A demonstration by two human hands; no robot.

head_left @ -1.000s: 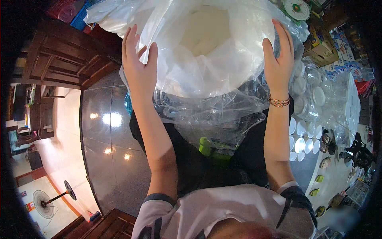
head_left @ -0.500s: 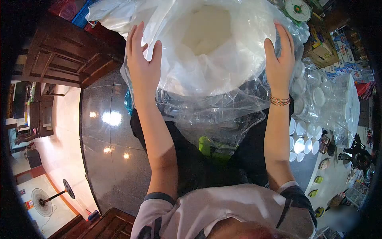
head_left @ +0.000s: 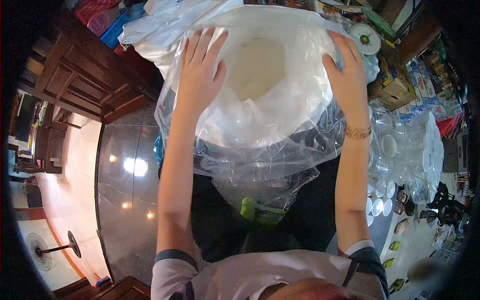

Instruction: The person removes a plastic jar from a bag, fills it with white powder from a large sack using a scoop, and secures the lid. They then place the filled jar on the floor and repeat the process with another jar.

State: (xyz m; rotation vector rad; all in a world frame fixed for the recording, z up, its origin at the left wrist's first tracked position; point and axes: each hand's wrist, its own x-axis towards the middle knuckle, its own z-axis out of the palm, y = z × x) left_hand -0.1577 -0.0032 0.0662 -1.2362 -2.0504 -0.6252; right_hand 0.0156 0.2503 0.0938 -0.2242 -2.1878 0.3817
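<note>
A wide, round bundle of clear plastic sheeting [head_left: 260,162] lies in front of me, with a white lining [head_left: 240,125] inside it. Pale, off-white contents [head_left: 257,67] show through the opening in the middle; I cannot make out what they are. My left hand [head_left: 201,67] rests on the left side of the plastic, fingers spread and palm down. On the right side, my right hand [head_left: 345,67] lies along the plastic rim with its fingers stretched out. A braided bracelet [head_left: 358,132] circles my right wrist. Neither hand grips anything.
A dial scale [head_left: 364,39] stands at the upper right beside a cardboard box [head_left: 395,82]. Bagged clear plastic tubs [head_left: 390,145] and white round lids [head_left: 378,206] are on my right. A brown wooden door [head_left: 82,75] and dark floor tiles [head_left: 117,200] lie to the left.
My view has tilted, so the plastic bundle sits lower. My left hand has turned palm down with its fingers spreading over the plastic. My right hand stays at the right rim.
</note>
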